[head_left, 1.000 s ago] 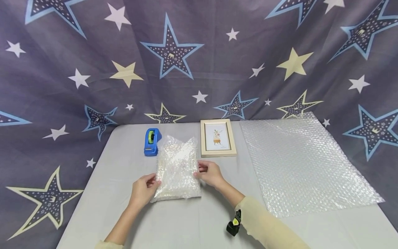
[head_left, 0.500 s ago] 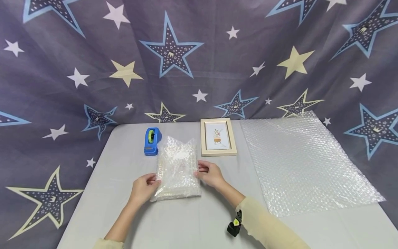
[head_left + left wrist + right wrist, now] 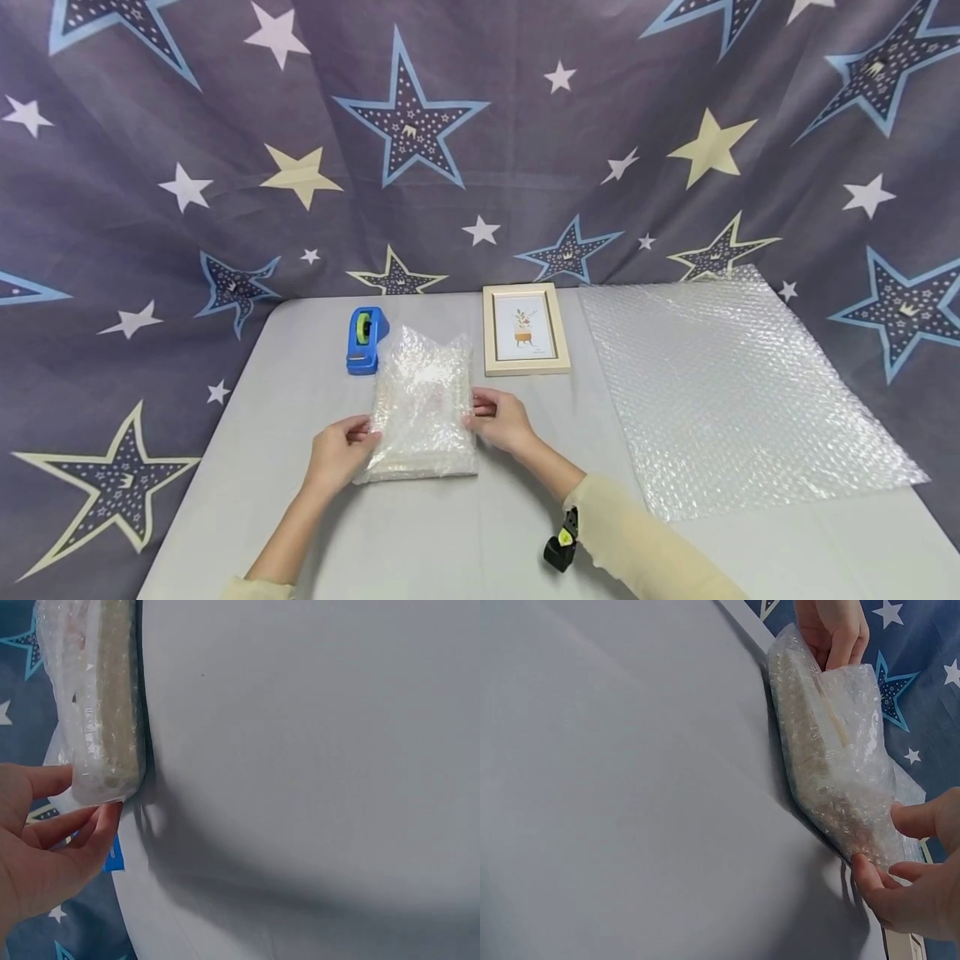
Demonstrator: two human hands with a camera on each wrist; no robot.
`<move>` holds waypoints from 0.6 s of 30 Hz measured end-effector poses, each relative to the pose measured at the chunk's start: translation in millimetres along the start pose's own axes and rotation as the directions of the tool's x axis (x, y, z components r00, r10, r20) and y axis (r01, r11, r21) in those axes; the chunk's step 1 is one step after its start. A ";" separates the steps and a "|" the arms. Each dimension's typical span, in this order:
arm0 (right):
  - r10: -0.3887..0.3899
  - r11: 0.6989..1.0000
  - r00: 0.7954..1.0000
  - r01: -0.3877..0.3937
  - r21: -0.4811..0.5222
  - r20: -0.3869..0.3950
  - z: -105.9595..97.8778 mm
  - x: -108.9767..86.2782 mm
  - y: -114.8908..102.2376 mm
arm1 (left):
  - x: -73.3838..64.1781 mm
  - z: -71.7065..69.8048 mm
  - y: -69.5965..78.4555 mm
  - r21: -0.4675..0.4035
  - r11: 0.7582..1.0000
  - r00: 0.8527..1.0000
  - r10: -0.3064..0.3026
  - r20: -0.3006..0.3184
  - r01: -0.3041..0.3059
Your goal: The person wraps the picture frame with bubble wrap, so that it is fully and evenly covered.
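A flat, boxy package wrapped in bubble wrap point(image 3: 423, 408) lies in front of the person, its loose wrap end spreading toward the back. My left hand point(image 3: 337, 454) pinches its left edge, thumb on top; in the left wrist view, the fingertips point(image 3: 112, 814) reach under the wrapped corner. On the opposite side my right hand point(image 3: 502, 421) grips the right edge between thumb and fingers. The right wrist view has a cream-coloured strip showing through the bubble wrap point(image 3: 810, 742), with the right thumb point(image 3: 913, 820) against its side.
A blue tape dispenser point(image 3: 363, 354) with a green roll stands just behind the package's left corner. A light wooden picture frame point(image 3: 527, 367) with a plant print lies behind right. A large bubble wrap sheet point(image 3: 738, 400) covers the table's right side. A star-patterned curtain point(image 3: 517, 167) hangs behind.
Both hands have shifted slightly left with the wrapped package between them, keeping their hold on its edges. The tape dispenser, picture frame and bubble wrap sheet stay where they were.
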State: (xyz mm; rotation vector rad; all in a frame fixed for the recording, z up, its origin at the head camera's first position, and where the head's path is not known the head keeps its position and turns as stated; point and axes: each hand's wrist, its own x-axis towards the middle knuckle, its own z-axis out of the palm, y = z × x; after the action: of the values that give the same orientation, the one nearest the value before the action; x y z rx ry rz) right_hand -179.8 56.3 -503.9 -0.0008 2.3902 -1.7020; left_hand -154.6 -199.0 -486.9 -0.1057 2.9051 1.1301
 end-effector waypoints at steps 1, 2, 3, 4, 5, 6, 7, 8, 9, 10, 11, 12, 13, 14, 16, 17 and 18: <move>0.003 1.000 1.000 -0.003 0.002 0.002 0.4 -0.2 -0.3 | 0.3 -0.4 -0.6 0.002 1.000 1.000 0.000 0.004 0.000; 0.007 1.000 1.000 -0.007 0.005 0.002 0.7 -0.5 -0.5 | 0.4 -0.6 -1.1 0.003 1.000 1.000 -0.003 0.010 0.003; 0.007 1.000 1.000 -0.007 0.006 0.003 1.1 -0.7 -0.4 | 0.5 -0.7 -1.6 0.005 1.000 1.000 -0.005 0.015 0.005; 0.006 1.000 1.000 -0.006 0.010 0.002 0.9 -1.1 -0.5 | 0.6 -0.7 -1.5 0.007 1.000 1.000 -0.007 0.020 0.007; 0.007 1.000 1.000 -0.007 0.014 0.002 0.5 -1.5 -0.8 | 0.6 -0.8 -1.2 0.006 1.000 1.000 -0.010 0.024 0.010; 0.006 1.000 1.000 -0.006 0.011 0.001 0.2 -1.8 -0.8 | 0.4 -0.9 -0.7 0.006 1.000 1.000 -0.013 0.028 0.013; 0.007 1.000 1.000 -0.007 0.014 0.001 -0.3 -2.1 -0.7 | 0.4 -1.0 -0.4 0.005 1.000 0.999 -0.016 0.032 0.016; 0.006 1.000 1.000 -0.006 0.010 0.001 -0.8 -2.3 -0.5 | 0.0 -1.4 0.5 0.008 1.000 0.999 -0.020 0.037 0.020; 0.006 1.000 1.000 -0.006 0.009 0.000 -1.4 -2.6 -0.2 | -0.4 -2.1 1.8 0.012 1.000 0.999 -0.024 0.044 0.023; 0.010 1.000 1.000 -0.010 0.013 0.000 -2.2 -2.7 0.0 | -0.7 -2.9 3.7 0.021 0.999 0.998 -0.030 0.050 0.029; 0.013 1.000 1.000 -0.013 0.015 -0.001 -3.0 -2.7 0.8 | -0.6 -3.8 5.4 0.027 0.999 0.998 -0.039 0.057 0.038; 0.017 1.000 1.000 -0.017 0.013 -0.003 -4.1 -2.5 1.4 | -0.2 -4.7 7.6 0.035 0.998 0.997 -0.047 0.060 0.045; 0.024 1.000 1.000 -0.024 0.013 -0.004 -5.3 -2.4 1.8 | 0.7 -5.7 10.2 0.044 0.998 0.997 -0.051 0.061 0.048; 0.029 1.000 1.000 -0.029 0.010 -0.007 -6.9 -2.4 2.1 | 1.6 -6.8 13.0 0.055 0.997 0.997 -0.053 0.061 0.050; 0.033 0.999 0.999 -0.033 0.014 -0.018 -10.7 -2.3 3.0 | 4.4 -8.6 18.7 0.074 0.996 0.997 -0.051 0.052 0.047; 0.033 0.999 0.999 -0.033 0.018 -0.026 -13.0 -2.3 3.7 | 6.1 -9.4 21.5 0.080 0.996 0.998 -0.047 0.044 0.043; 0.034 0.999 0.999 -0.033 0.019 -0.035 -15.5 -2.5 3.9 | 7.5 -10.1 24.9 0.091 0.995 0.999 -0.038 0.033 0.034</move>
State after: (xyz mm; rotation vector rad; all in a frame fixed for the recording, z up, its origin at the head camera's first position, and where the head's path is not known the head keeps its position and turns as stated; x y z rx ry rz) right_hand -179.5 72.4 -502.3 0.0719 2.3858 -1.7227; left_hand -163.8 -187.9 -463.0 -0.1345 2.9056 0.9829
